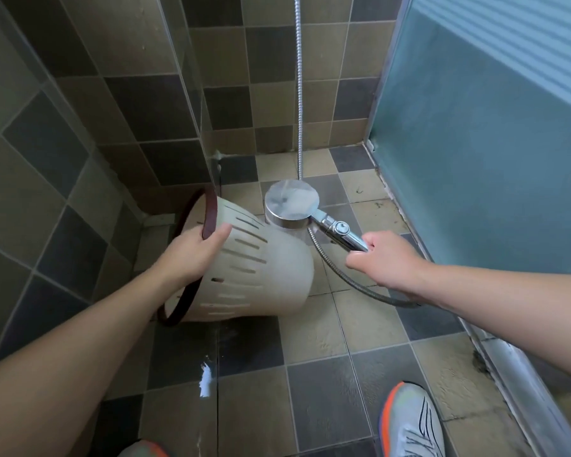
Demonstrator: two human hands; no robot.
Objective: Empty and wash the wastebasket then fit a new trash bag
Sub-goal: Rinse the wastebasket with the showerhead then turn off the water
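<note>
A cream wastebasket (271, 275) with slotted sides and a dark brown rim is tipped on its side above the shower floor, its mouth facing left and its base to the right. My left hand (192, 255) grips the rim at the top. My right hand (389, 262) holds the chrome handle of a shower head (292, 202), whose round face hangs just above the basket's side near the base. A metal hose (343, 278) loops from the handle under my right wrist.
Tiled walls close in at left and back, and a frosted glass door (491, 143) stands at right. The tiled floor has a wet patch (208, 377) below the basket. My shoes (412, 423) are at the bottom edge.
</note>
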